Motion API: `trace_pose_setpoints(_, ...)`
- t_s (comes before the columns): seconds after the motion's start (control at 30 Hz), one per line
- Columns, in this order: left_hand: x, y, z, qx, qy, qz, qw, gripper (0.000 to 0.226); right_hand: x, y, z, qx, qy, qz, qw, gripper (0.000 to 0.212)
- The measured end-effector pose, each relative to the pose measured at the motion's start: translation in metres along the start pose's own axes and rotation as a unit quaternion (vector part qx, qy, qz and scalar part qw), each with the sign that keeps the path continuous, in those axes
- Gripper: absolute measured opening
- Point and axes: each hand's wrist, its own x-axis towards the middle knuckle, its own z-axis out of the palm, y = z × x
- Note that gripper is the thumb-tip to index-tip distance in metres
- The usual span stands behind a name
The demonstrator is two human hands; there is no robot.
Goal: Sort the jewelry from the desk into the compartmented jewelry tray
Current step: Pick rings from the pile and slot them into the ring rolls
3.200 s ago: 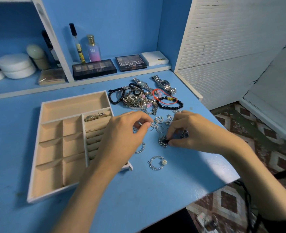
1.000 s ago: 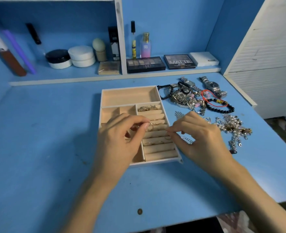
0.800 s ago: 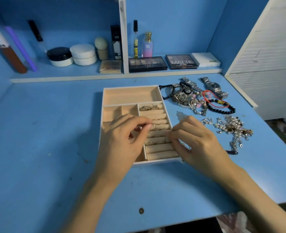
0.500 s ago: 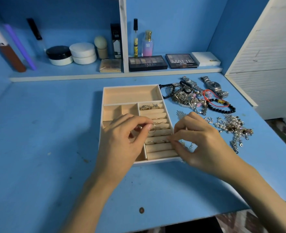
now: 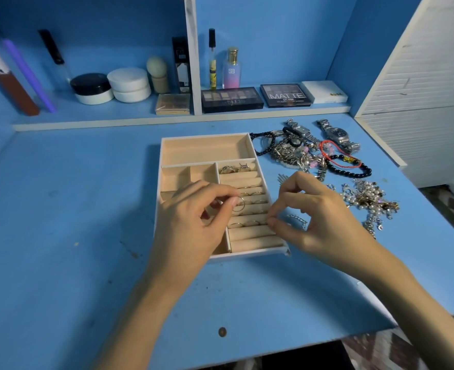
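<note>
The beige compartmented jewelry tray [image 5: 204,148] lies in the middle of the blue desk. Its ring rolls on the right hold several rings [image 5: 247,194]. My left hand [image 5: 194,222] hovers over the tray and pinches a thin ring [image 5: 238,204] between thumb and forefinger. My right hand [image 5: 316,222] is at the tray's right edge, its thumb and forefinger pinched at a ring slot; what they hold is too small to tell. A small chain [image 5: 298,220] lies under that hand. A jewelry pile [image 5: 298,153] sits right of the tray.
Two watches [image 5: 336,134], a black bead bracelet [image 5: 351,169] and a pearl cluster [image 5: 367,197] lie on the desk's right side. Makeup palettes [image 5: 231,98], jars [image 5: 128,84] and bottles [image 5: 231,68] stand on the back shelf. The desk's front edge is near my forearms.
Since 3.2 s ago both hands went from the loose jewelry to the tray's ring rolls. Over the last second they barely moved; my right fingertips shifted slightly along the ring slot.
</note>
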Motion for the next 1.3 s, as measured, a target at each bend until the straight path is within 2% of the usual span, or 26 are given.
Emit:
trace_pose_setpoints(0.1, 0.000, 0.001, 0.000, -0.005, -0.001, -0.010, 1.000, 0.008, 0.002, 0.001, -0.002, 0.051, 0.006, 0.016, 0.999, 0.010)
trace_pose_setpoints(0.23, 0.001, 0.003, -0.001, -0.004, -0.035, -0.020, 0.999, 0.007, 0.007, 0.010, 0.000, 0.155, 0.125, 0.083, 0.977, 0.011)
trace_pose_setpoints(0.3, -0.001, 0.006, 0.000, 0.007, -0.057, -0.014, 0.998, 0.006, 0.008, 0.014, 0.002, 0.151, 0.177, 0.091, 0.968, 0.010)
trace_pose_setpoints(0.4, -0.005, 0.011, 0.003, 0.030, -0.067, 0.010, 0.997, 0.007, 0.006, 0.017, 0.003, 0.145, 0.212, 0.086, 0.963, 0.011)
trace_pose_setpoints(0.6, -0.008, 0.015, 0.004, 0.063, -0.091, 0.022, 0.994, 0.009, 0.004, 0.018, 0.003, 0.131, 0.221, 0.072, 0.964, 0.013)
trace_pose_setpoints(1.0, 0.000, 0.022, -0.003, 0.093, -0.220, 0.008, 0.971, 0.015, 0.002, 0.020, 0.004, 0.113, 0.226, 0.055, 0.966, 0.012)
trace_pose_setpoints(1.3, 0.009, 0.023, -0.006, 0.097, -0.244, -0.005, 0.965, 0.008, 0.003, 0.020, 0.004, 0.113, 0.229, 0.054, 0.965, 0.011)
